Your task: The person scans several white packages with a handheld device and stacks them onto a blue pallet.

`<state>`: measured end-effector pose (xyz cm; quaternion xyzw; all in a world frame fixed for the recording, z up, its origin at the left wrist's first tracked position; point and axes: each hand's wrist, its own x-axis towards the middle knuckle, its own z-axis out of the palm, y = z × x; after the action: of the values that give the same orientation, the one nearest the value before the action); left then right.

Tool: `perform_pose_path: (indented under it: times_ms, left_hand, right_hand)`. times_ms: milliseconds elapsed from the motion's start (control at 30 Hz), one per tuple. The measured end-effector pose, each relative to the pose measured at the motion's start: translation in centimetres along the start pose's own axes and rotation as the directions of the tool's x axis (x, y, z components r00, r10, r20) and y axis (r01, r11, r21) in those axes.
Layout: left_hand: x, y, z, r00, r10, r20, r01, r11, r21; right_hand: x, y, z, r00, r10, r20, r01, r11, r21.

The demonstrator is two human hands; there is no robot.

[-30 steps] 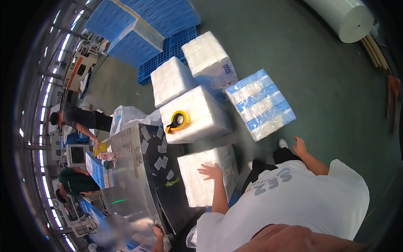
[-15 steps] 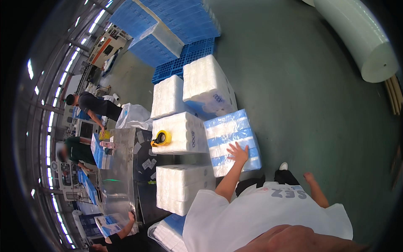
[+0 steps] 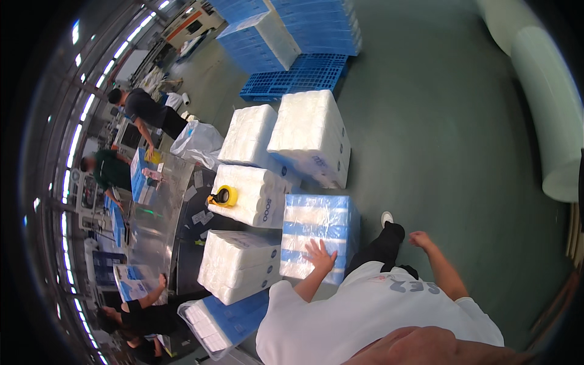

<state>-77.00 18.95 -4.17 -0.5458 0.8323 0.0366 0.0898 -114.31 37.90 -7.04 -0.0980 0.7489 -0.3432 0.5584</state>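
My left hand [image 3: 320, 255] lies spread on top of a film-wrapped bale [image 3: 313, 214] with blue and white bands. The fingers are apart and grip nothing. Lower on my other side hangs my right hand [image 3: 418, 238], its fingers loosely curled and nothing visible in them. Left of the bale stands a white wrapped bale [image 3: 246, 198] with a yellow tape roll [image 3: 226, 196] on top. Nearer to me on that side is another white bale [image 3: 234, 261]. Beyond the banded bale, a tall white and blue bale [image 3: 307, 125] stands beside a further white one [image 3: 246, 137].
Left of the bales runs a metal worktable [image 3: 155, 228], with a person in dark clothes [image 3: 152, 112] and others working around it. A blue pallet [image 3: 298, 76] carries stacked blue packs [image 3: 255, 39]. Large white rolls [image 3: 541, 103] lie at right. Another blue-and-white bale [image 3: 228, 316] is low at left.
My view has shifted, and the banded bale now sits differently turned, with its top squarer to me. My left hand stays spread on it. My right hand is further forward.
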Motion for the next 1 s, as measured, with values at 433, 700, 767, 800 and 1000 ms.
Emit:
perform_pose_path:
  times_ms: [433,700,767,800,1000]
  left_hand:
    - [8.0,1.7,-7.1,0.615,-0.101,0.782,-0.046,0.986,0.163]
    - [33.7,13.4,-11.6,0.949,0.0,0.316,0.285,0.432,-0.856]
    - [40.2,16.7,-12.0,0.914,-0.065,0.401,0.404,0.058,-0.913]
    - [43.7,18.8,-14.2,0.867,-0.06,0.494,0.484,-0.137,-0.864]
    - [58.7,22.8,-15.4,0.812,-0.159,0.561,0.142,-0.88,-0.454]
  right_hand:
    - [17.4,-24.7,-10.8,0.966,0.146,0.212,-0.101,0.973,-0.206]
    - [36.5,-41.7,-13.3,0.95,-0.116,0.291,0.264,0.795,-0.546]
    - [41.3,-48.2,-11.6,0.878,-0.294,0.377,0.47,0.679,-0.564]
    - [42.9,-51.6,-10.7,0.828,-0.385,0.407,0.56,0.606,-0.566]
    - [46.4,-70.4,-0.1,0.522,-0.391,0.758,0.835,0.057,-0.547]
